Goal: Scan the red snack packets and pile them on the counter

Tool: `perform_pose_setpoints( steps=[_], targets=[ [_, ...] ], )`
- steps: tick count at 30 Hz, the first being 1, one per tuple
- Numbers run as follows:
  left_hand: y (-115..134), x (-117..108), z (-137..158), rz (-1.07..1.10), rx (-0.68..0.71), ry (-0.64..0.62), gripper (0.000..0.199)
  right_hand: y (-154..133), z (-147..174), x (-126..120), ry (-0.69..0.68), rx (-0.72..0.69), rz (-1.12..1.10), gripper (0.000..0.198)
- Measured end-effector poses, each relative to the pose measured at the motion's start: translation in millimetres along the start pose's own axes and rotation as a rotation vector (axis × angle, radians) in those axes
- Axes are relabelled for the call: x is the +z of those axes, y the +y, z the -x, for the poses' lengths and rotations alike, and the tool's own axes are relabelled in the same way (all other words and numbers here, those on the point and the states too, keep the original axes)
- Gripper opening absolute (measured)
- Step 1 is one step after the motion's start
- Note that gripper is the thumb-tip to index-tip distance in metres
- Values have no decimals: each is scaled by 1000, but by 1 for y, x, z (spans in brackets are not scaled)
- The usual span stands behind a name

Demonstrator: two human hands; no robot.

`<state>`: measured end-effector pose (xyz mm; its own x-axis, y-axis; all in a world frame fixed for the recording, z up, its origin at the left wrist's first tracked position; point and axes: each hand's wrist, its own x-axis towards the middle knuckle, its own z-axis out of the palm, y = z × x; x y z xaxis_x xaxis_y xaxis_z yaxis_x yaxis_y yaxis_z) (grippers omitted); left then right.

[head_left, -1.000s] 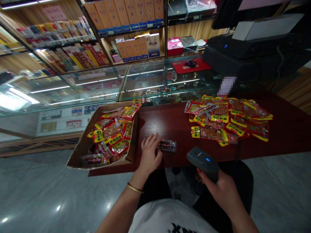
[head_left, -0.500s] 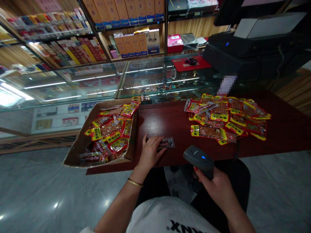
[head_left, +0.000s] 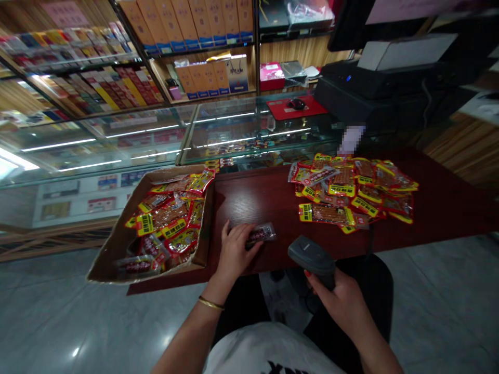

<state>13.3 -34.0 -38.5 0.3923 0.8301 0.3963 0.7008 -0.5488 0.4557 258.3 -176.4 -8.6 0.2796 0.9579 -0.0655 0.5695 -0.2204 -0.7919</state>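
My left hand [head_left: 236,249] has its thumb and fingers closed on the left end of a small clear-and-dark snack packet [head_left: 265,233], low over the dark red tabletop [head_left: 249,195]. Part of the packet is hidden by the fingers. In my right hand [head_left: 346,291] is a dark grey barcode scanner [head_left: 312,255], gripped by its handle, its head pointing left toward the packet. Left of my left hand stands an open cardboard box [head_left: 203,244] with many red and yellow snack packets [head_left: 173,213] inside. A loose pile of similar snack packets [head_left: 343,182] lies beyond the scanner.
A glass display counter [head_left: 218,124] runs behind the tabletop, with a mouse [head_left: 296,103] on a red mat [head_left: 275,110]. A dark machine with a white box [head_left: 405,52] on it stands at back right. Stocked shelves [head_left: 202,96] line the wall.
The packet in my left hand has been turned slightly, its right end now angled up. The blue light on the scanner no longer shows. The whole view has shifted a little.
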Motion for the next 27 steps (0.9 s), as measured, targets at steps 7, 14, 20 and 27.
perform_pose_setpoints(
  steps=[7,14,20,27],
  targets=[
    [50,37,-79,145,2,77,48,8,5,-11,82,43,-59,37],
    [121,92,-219,104,-22,6,50,22,10,-25,184,123,-67,41],
    [134,99,-228,24,14,-211,51,33,15,-25,205,183,-15,47],
    [67,-39,-100,80,117,109,33,58,4,-17,30,249,52,44]
  ],
)
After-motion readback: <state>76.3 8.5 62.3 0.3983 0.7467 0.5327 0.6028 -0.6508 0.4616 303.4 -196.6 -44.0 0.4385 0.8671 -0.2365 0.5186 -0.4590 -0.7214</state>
